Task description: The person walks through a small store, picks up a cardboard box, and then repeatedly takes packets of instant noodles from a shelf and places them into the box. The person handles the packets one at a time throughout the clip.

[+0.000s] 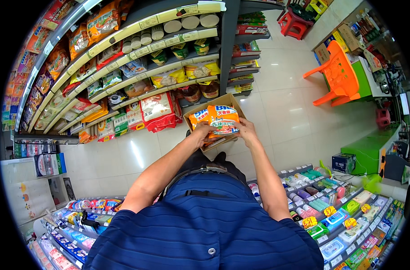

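Note:
An orange instant noodle packet (pixel 224 118) is held between both hands above an open cardboard box (pixel 229 100). My left hand (pixel 203 132) grips its left side, thumb lying over the front. At the opposite edge my right hand (pixel 246 129) has hold of the same packet. Behind it and to its left, another orange packet (pixel 198 116) shows inside the box. The lower contents of the box are largely hidden by the packet and my hands.
Tiered grocery shelves (pixel 137 54) with noodle packets, cups and bags rise ahead to the left. A large red-and-white bag (pixel 158 109) sits low there. An orange plastic chair (pixel 341 72) stands at right by a green counter (pixel 363 152). Toiletry shelves (pixel 313 199) lie behind me.

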A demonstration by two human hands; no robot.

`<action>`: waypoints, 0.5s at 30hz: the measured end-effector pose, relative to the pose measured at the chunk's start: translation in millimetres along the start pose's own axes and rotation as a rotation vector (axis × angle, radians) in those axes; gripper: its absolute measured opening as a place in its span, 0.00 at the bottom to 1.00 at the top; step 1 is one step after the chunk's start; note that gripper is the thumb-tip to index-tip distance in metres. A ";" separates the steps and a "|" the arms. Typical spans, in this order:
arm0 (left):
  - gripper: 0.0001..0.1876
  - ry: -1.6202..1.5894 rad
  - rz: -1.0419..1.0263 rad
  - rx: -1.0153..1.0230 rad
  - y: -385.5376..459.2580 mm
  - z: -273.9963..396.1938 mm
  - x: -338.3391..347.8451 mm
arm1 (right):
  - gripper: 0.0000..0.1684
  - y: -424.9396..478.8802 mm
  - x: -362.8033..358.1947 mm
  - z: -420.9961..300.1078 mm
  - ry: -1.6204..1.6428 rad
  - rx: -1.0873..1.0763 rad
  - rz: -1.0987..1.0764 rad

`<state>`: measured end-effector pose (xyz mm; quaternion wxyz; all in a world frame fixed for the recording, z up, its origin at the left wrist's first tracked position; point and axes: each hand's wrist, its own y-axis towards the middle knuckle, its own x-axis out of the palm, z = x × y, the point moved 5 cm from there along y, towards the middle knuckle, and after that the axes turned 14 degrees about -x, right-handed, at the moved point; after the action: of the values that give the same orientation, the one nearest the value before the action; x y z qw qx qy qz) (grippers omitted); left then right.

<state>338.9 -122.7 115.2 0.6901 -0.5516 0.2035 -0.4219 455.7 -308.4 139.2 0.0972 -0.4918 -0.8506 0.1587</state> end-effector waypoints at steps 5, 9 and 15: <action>0.29 -0.073 -0.158 0.027 0.7 -6.3 18.0 | 0.24 2.1 -8.4 14.1 -0.048 -0.017 0.000; 0.24 -0.065 -0.160 0.075 51.2 -20.1 29.9 | 0.21 16.2 -21.0 39.2 0.052 -0.064 0.067; 0.30 0.185 0.054 0.087 41.2 -7.9 23.9 | 0.18 31.2 -14.3 45.5 -0.102 -0.051 0.043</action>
<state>361.1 -145.1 78.7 0.7027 -0.4741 0.2626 -0.4609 473.3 -314.2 85.3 0.0380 -0.5036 -0.8474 0.1639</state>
